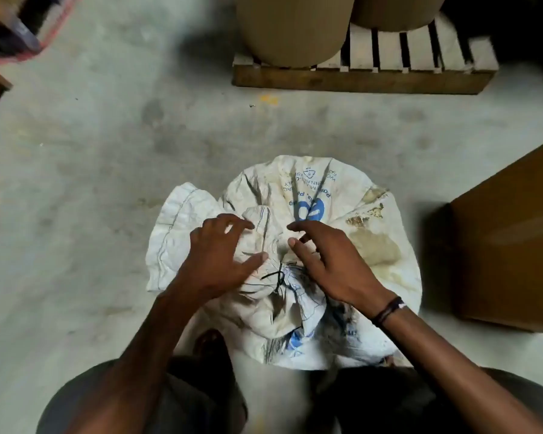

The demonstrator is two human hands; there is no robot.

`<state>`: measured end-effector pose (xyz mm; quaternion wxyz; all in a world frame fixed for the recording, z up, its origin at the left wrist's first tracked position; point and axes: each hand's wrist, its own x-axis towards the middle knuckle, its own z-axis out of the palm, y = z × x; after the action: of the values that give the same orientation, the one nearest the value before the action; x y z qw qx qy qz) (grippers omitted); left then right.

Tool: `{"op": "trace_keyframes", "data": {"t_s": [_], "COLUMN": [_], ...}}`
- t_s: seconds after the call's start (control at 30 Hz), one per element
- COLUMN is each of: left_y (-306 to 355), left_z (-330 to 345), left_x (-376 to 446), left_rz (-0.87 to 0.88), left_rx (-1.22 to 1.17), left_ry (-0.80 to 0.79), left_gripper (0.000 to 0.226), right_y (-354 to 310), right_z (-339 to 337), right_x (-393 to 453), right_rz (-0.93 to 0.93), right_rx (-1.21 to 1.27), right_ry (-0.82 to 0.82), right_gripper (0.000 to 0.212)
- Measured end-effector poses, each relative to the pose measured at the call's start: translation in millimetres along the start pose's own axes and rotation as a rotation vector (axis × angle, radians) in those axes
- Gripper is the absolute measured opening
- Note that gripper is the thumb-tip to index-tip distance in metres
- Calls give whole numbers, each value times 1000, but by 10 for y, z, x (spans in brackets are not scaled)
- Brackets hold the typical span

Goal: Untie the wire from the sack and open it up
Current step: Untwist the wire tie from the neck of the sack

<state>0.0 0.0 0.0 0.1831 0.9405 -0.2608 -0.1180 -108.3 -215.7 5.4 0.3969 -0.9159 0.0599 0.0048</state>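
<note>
Sack (pixel 295 214) sits on grey concrete floor (pixel 91 151) near a pallet (pixel 358 78); both hands' fingers (pixel 232 225) spread, gripping nothing.

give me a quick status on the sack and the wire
Left hand and right hand open, spread over the gathered neck. Sack shut, dark wire knotted between the hands. Nothing in the way.
</note>
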Motion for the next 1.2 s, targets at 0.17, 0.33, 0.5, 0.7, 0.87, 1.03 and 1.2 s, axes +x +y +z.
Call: {"op": "trace_keyframes", "data": {"t_s": [0.17, 0.33, 0.5, 0.7, 0.87, 1.03, 1.2], "left_y": [46, 191, 329, 325, 117, 85, -214], "left_z": [-88, 58, 234, 159, -101, -292, -133], "left_x": [-256, -686, -1112, -1473, -1653, -1694, -1789], "left_rz": [139, 174, 235, 297, 103, -69, -297], "left_rx": [216, 289, 232, -13, -129, -163, -237], "left_ry": [-418, -187, 130, 246, 305, 242, 185], "left_gripper": [113, 79, 44, 31, 56, 64, 78], "right_y": [-36, -91, -176, -343, -454, -689, -849], "right_z": [9, 157, 174, -25, -141, -79, 91], "right_x": [-268, -759, -1178, -1650, -1924, -1928, -1763], "right_rz": [39, 57, 72, 132, 157, 143, 91], "right_rx": [-271, -336, -296, -189, -205, -228, -204], "right_ry": [-315, -259, -223, -66, -30, -59, -103], "right_gripper": [46, 45, 46, 58, 62, 64, 72]}}
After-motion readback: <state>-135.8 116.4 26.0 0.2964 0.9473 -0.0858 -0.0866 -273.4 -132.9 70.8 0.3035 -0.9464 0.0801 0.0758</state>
